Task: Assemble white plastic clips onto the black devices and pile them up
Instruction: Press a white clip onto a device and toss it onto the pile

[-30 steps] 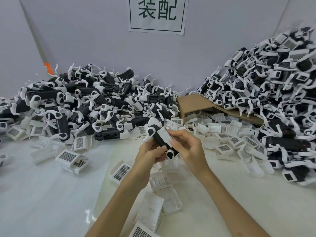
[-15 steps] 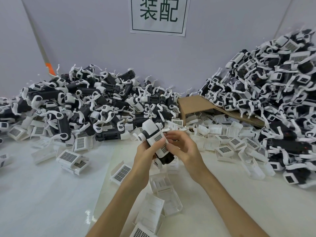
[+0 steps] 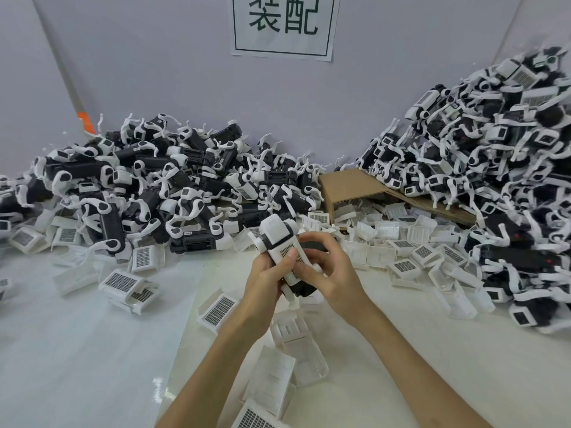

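Lying nearest the camera, at the bottom centre of the frame, loose white clips [image 3: 296, 350] rest on the pale table [image 3: 92, 350], apparently kept close for the next units. Just above them, mid-frame, the left hand [image 3: 265, 281] and the right hand [image 3: 335, 281] together hold one black device [image 3: 302, 290] clear of the table. The left fingers are curled round its left side, and the thumb presses on the gridded face of the white clip [image 3: 285, 250] fitted over it. The right fingers wrap its right side, with the fingertips on the clip's lower edge. This two-sided grip probably steadies the body while the clip is squeezed home.

The device's long axis runs from lower right, between the palms, to upper left. Its white-capped end points up and away from the person, and the gridded face is turned towards the camera.

Beyond the hands, more clips [image 3: 401, 242] are spread to the centre right. A heap of devices [image 3: 139, 186] fills the left middle of the frame. A taller heap [image 3: 494, 168] climbs the right edge over a cardboard sheet [image 3: 349, 183]; this looks like the finished pile. A paper sign [image 3: 282, 23] hangs on the wall at top centre.
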`<move>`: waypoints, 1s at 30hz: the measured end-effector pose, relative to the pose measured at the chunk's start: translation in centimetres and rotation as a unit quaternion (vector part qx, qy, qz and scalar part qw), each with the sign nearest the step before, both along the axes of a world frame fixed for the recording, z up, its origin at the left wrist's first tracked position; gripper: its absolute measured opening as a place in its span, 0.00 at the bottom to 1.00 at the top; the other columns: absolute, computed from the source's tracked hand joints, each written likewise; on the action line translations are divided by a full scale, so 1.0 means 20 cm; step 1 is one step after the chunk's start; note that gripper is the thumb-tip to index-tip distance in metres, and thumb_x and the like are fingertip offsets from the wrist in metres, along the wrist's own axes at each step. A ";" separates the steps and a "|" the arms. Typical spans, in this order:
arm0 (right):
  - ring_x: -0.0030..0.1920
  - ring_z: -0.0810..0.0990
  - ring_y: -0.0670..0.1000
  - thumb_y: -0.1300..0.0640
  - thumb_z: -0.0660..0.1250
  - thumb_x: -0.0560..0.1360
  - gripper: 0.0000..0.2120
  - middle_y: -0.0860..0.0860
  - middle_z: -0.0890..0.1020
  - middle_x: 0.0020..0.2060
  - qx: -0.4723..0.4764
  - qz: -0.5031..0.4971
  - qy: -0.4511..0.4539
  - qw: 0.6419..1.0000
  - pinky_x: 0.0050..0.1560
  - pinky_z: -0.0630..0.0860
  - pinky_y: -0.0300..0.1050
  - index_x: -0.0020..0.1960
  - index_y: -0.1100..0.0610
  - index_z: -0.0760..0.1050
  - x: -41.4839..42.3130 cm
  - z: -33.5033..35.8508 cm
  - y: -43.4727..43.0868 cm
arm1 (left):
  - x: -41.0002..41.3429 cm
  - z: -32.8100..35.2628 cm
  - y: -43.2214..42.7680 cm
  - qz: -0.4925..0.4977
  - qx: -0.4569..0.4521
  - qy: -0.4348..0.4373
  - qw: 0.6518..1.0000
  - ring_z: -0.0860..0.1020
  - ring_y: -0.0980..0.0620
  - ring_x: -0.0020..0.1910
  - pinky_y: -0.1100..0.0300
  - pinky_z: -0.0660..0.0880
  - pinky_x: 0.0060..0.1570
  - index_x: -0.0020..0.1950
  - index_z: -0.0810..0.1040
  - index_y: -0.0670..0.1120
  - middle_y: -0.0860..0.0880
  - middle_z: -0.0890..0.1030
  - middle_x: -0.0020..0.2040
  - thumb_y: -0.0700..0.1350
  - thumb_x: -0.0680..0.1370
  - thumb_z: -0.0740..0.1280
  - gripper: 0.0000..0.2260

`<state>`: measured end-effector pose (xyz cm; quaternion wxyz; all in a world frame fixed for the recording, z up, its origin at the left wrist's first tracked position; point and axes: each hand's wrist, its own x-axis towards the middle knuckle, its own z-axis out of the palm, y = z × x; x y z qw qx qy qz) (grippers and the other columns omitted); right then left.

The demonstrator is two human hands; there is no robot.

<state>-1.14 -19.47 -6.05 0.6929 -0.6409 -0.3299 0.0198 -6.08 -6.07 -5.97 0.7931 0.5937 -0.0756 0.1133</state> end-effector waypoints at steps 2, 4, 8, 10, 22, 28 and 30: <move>0.55 0.84 0.53 0.58 0.73 0.75 0.18 0.52 0.84 0.53 0.007 -0.013 -0.017 1.000 0.48 0.81 0.44 0.62 0.55 0.73 -0.01 0.00 0.00 | 0.00 -0.01 0.00 -0.002 -0.007 0.004 1.000 0.83 0.37 0.54 0.33 0.76 0.55 0.54 0.85 0.51 0.39 0.85 0.53 0.50 0.78 0.66 0.10; 0.53 0.84 0.52 0.59 0.73 0.75 0.17 0.51 0.84 0.52 0.009 -0.020 -0.029 0.999 0.48 0.80 0.42 0.60 0.56 0.72 -0.01 0.00 0.00 | 0.00 -0.01 0.00 -0.007 -0.013 0.004 1.000 0.83 0.37 0.56 0.37 0.79 0.55 0.56 0.84 0.50 0.38 0.84 0.54 0.49 0.78 0.66 0.11; 0.52 0.84 0.53 0.57 0.73 0.76 0.17 0.52 0.84 0.50 -0.024 -0.016 -0.047 0.998 0.51 0.81 0.47 0.60 0.53 0.71 -0.01 0.00 0.00 | -0.01 0.00 0.00 0.014 0.018 -0.005 1.000 0.83 0.36 0.54 0.41 0.79 0.51 0.53 0.85 0.52 0.40 0.85 0.52 0.53 0.78 0.68 0.09; 0.54 0.83 0.52 0.58 0.72 0.75 0.18 0.49 0.84 0.51 -0.054 -0.006 -0.054 0.997 0.55 0.79 0.51 0.61 0.52 0.70 -0.01 -0.01 -0.01 | -0.02 0.01 -0.01 0.053 0.045 -0.017 0.997 0.85 0.44 0.47 0.54 0.81 0.43 0.50 0.85 0.52 0.44 0.87 0.47 0.54 0.76 0.71 0.08; 0.63 0.78 0.46 0.52 0.75 0.73 0.31 0.38 0.79 0.61 -0.096 -0.059 -0.135 0.984 0.62 0.75 0.40 0.73 0.45 0.68 -0.04 -0.02 0.03 | 0.03 -0.07 0.01 0.298 0.400 -0.103 0.860 0.79 0.60 0.41 0.65 0.71 0.40 0.50 0.72 0.66 0.65 0.80 0.41 0.41 0.73 0.74 0.21; 0.51 0.81 0.52 0.51 0.82 0.67 0.24 0.47 0.82 0.51 -0.118 -0.103 -0.162 0.974 0.46 0.77 0.42 0.59 0.54 0.79 0.02 -0.03 -0.02 | 0.05 -0.10 0.01 0.290 0.513 -0.072 0.805 0.76 0.54 0.45 0.62 0.58 0.49 0.51 0.79 0.54 0.56 0.81 0.44 0.39 0.70 0.70 0.13; 0.49 0.81 0.52 0.49 0.82 0.66 0.23 0.47 0.82 0.49 -0.121 -0.114 -0.177 0.970 0.43 0.78 0.44 0.57 0.53 0.79 0.03 -0.04 -0.02 | 0.05 -0.10 0.01 0.289 0.530 -0.070 0.794 0.77 0.53 0.47 0.62 0.57 0.51 0.49 0.79 0.53 0.57 0.81 0.42 0.39 0.70 0.70 0.12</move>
